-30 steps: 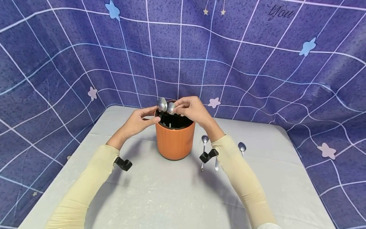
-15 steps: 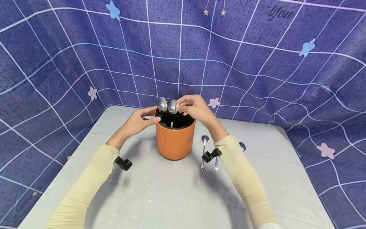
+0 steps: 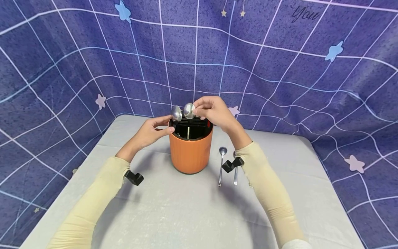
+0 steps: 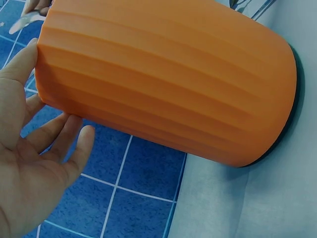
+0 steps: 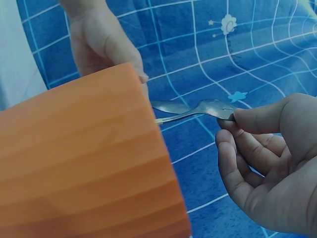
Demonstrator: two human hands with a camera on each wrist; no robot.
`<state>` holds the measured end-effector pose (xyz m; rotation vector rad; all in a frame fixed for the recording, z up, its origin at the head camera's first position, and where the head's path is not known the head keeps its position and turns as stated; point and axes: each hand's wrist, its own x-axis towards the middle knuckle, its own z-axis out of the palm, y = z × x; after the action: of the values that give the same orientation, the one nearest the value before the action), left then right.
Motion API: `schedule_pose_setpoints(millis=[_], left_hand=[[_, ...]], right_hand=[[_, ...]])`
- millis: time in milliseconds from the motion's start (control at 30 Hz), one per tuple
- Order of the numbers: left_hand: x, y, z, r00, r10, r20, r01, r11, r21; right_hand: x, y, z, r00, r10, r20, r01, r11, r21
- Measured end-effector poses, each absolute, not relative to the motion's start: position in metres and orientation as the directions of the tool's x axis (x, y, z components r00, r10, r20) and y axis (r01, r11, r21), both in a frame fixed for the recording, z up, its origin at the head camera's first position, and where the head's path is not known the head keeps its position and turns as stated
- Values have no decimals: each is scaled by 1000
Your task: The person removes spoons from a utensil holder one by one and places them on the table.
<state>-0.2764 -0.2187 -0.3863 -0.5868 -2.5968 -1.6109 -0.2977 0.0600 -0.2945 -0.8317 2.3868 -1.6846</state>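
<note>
My left hand (image 3: 148, 133) holds the upper left side of an upright orange utensil holder (image 3: 190, 155), its thumb at the rim in the left wrist view. The holder has a black interior with dividers. Above its opening, my right hand (image 3: 216, 112) pinches a metal spoon (image 3: 188, 110) by the bowl; in the right wrist view the handle of this spoon (image 5: 210, 106) runs down toward the rim. Another spoon (image 3: 176, 113) stands in the holder, bowl up, close to my left fingertips.
Right of the holder, one spoon (image 3: 222, 151) lies on the pale cloth-covered table (image 3: 174, 211). Beside it a second spoon (image 3: 235, 178) is partly hidden by the black wrist mount (image 3: 232, 165). A purple grid-patterned curtain (image 3: 149, 76) hangs behind the table.
My right hand has risen slightly with the pinched spoon, whose bowl now sits higher over the opening. My left hand and the holder have stayed put. The right sleeve now covers the rightmost spoon.
</note>
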Motion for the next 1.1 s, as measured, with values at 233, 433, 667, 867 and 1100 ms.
schedule_pose_setpoints(millis=[233, 433, 667, 867, 1100], left_hand=[[-277, -218, -387, -928, 298, 223, 334, 406, 851], [-278, -218, -388, -930, 296, 220, 333, 416, 846], [-276, -219, -386, -936, 285, 205, 313, 414, 855], [-275, -218, -385, -939, 282, 198, 303, 400, 865], [-275, -218, -384, -938, 282, 202, 307, 403, 862]], right_hand=[[-297, 62, -280, -836, -489, 249, -392, 216, -894], [-295, 64, -260, -829, -484, 279, -416, 202, -886], [-291, 66, -235, -812, -484, 327, -457, 177, -872], [-287, 73, -219, -799, -478, 365, -489, 162, -857], [-276, 90, -209, -795, -451, 405, -510, 136, -850]])
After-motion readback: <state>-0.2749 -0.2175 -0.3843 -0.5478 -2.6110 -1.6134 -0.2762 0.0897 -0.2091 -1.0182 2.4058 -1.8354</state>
